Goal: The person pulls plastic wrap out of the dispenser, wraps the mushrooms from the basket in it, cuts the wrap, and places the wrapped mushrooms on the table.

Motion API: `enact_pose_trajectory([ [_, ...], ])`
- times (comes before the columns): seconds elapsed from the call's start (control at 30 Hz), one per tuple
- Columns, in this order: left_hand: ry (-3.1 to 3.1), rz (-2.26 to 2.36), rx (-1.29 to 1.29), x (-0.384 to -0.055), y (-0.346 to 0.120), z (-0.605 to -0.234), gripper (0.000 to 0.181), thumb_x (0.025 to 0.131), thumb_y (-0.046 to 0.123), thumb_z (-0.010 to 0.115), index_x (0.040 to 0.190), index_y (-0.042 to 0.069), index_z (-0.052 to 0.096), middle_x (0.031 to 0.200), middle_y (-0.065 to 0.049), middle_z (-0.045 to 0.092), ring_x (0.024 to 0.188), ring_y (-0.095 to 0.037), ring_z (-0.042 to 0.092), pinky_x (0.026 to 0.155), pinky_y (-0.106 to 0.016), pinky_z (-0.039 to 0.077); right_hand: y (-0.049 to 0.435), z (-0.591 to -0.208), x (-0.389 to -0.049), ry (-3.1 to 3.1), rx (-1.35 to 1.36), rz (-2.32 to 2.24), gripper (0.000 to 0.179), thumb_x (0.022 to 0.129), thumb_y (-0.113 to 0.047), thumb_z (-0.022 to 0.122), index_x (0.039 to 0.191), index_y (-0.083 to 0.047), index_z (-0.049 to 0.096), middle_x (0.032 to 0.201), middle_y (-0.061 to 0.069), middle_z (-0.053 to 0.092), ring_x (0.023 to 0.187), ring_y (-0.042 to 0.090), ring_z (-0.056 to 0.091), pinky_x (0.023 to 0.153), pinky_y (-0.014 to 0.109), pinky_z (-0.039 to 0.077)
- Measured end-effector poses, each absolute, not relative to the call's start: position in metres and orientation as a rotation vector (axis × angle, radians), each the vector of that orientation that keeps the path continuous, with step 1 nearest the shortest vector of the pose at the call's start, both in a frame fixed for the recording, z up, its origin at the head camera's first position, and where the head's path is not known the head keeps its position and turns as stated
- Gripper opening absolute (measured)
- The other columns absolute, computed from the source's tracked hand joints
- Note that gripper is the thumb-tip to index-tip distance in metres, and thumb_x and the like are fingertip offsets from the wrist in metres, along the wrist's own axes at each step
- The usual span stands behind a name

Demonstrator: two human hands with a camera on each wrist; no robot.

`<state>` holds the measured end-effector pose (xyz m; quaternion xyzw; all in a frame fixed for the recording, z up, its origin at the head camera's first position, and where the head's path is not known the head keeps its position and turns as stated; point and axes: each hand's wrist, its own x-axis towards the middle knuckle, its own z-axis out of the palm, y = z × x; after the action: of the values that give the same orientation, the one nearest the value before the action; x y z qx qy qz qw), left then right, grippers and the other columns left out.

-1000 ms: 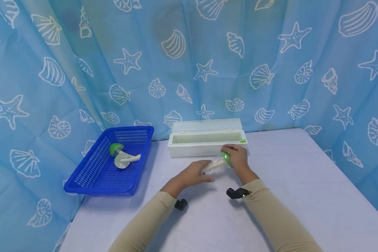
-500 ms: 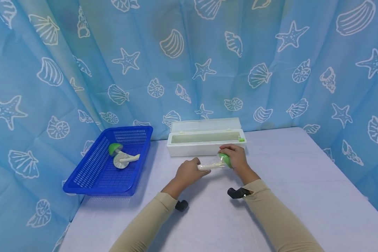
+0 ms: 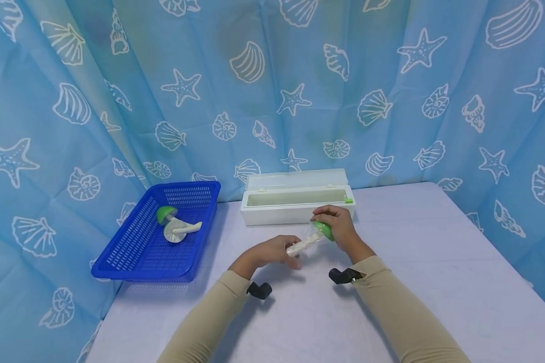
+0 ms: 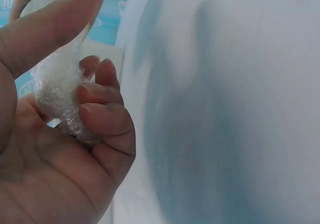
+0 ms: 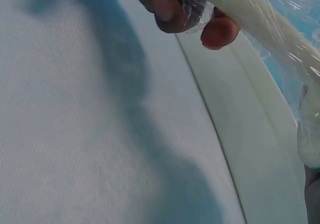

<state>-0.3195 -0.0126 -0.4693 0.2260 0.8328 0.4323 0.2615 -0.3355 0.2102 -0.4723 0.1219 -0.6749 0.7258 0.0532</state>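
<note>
A toy mushroom (image 3: pixel 324 231) with a green cap and a pale stem is held over the table, clear plastic film wrapped around it. My right hand (image 3: pixel 339 228) grips the cap from the right. Around the stem's free end curl the thumb and fingers of my left hand (image 3: pixel 272 250). Crinkled plastic film (image 4: pixel 60 87) bunches near that palm in the left wrist view. From the right wrist, the stem (image 5: pixel 260 17) shows through loose, shiny film. Just behind the hands stands a long white box (image 3: pixel 272 217) with its lid (image 3: pixel 297 180) raised and a green clip (image 3: pixel 348 200) at one end.
To the left, a blue plastic basket (image 3: pixel 141 275) contains a green-capped mushroom (image 3: pixel 167 214) and a white one (image 3: pixel 177 230). A pale cloth covers the table (image 3: pixel 436 262). Behind it hangs a blue shell-print curtain (image 3: pixel 318 121).
My left hand closes on the stem half a second ago, then loosens, its thumb and fingers now spread wider. The stem's free end has dipped. My right hand keeps its grip on the cap.
</note>
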Motion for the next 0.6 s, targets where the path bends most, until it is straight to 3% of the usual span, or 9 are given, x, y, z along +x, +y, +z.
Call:
enact_pose_trajectory([
  [0.17,2.252,1.168,0.637,-0.319,-0.009,-0.476,0.029,0.085,0.028,0.076,0.103,0.010,0.064,0.080,-0.001,0.057,0.068,-0.015,0.050,0.058,-0.029,0.041,0.207,-0.469,-0.333,-2.047,0.432,2.152,0.025,0.089,-0.002,0.063,0.104,0.018,0.061,0.086,0.012,0.070,0.083,0.018,0.067,0.069,0.026,0.053],
  [0.33,2.419,1.133,0.537,-0.318,-0.001,-0.479,0.039,0.083,0.048,0.073,0.094,0.011,0.062,0.077,0.000,0.055,0.067,-0.015,0.049,0.057,-0.030,0.040,0.201,-0.468,-0.331,-2.048,0.444,2.071,0.019,0.089,-0.003,0.065,0.100,0.012,0.065,0.089,0.014,0.070,0.086,0.019,0.067,0.072,0.026,0.052],
  [0.6,2.608,1.134,0.423,-0.315,0.010,-0.477,0.027,0.078,0.024,0.082,0.085,0.009,0.061,0.069,0.001,0.063,0.060,-0.013,0.058,0.052,-0.026,0.045,0.192,-0.475,-0.330,-2.018,0.410,2.001,0.029,0.089,-0.012,0.072,0.104,0.012,0.066,0.097,0.011,0.071,0.095,0.016,0.062,0.080,0.027,0.048],
])
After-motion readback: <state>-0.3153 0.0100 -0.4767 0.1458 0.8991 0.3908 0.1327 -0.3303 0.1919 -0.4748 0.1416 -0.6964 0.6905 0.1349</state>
